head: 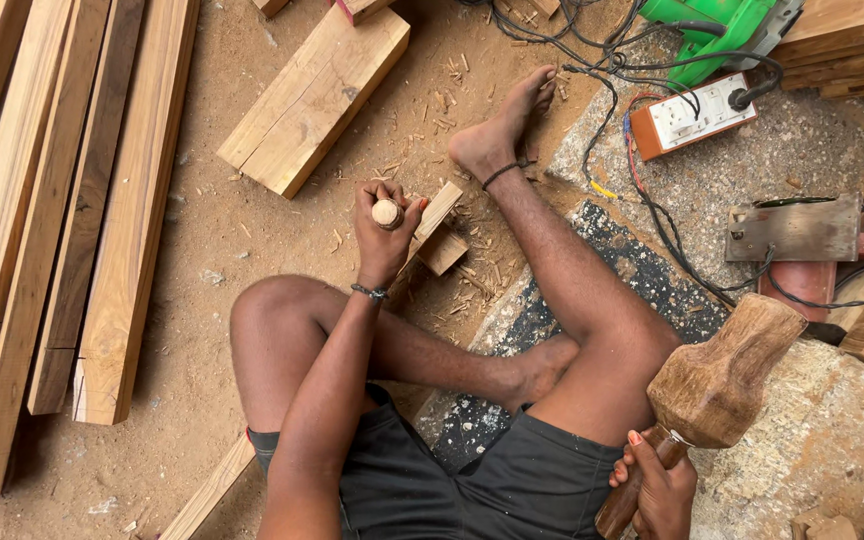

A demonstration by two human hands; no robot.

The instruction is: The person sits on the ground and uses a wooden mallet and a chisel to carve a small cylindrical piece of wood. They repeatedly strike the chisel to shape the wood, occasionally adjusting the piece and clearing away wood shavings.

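I sit on the sandy ground with my legs folded. My left hand (pixel 382 232) is closed around a chisel with a round wooden handle end (pixel 387 212), held upright over a narrow wooden strip (pixel 436 213) that lies across a small wooden block (pixel 443 251). The chisel's blade is hidden by my fingers. My right hand (pixel 657 488) grips the handle of a heavy wooden mallet (pixel 720 372), raised beside my right thigh, well apart from the chisel. Wood chips lie scattered around the strip.
Long planks (pixel 72 210) are stacked at the left and a thick beam (pixel 314 98) lies ahead. A power strip (pixel 690 115), tangled cables, a green power tool (pixel 717 30) and a metal-plated tool (pixel 797 230) sit at the right on stone slabs.
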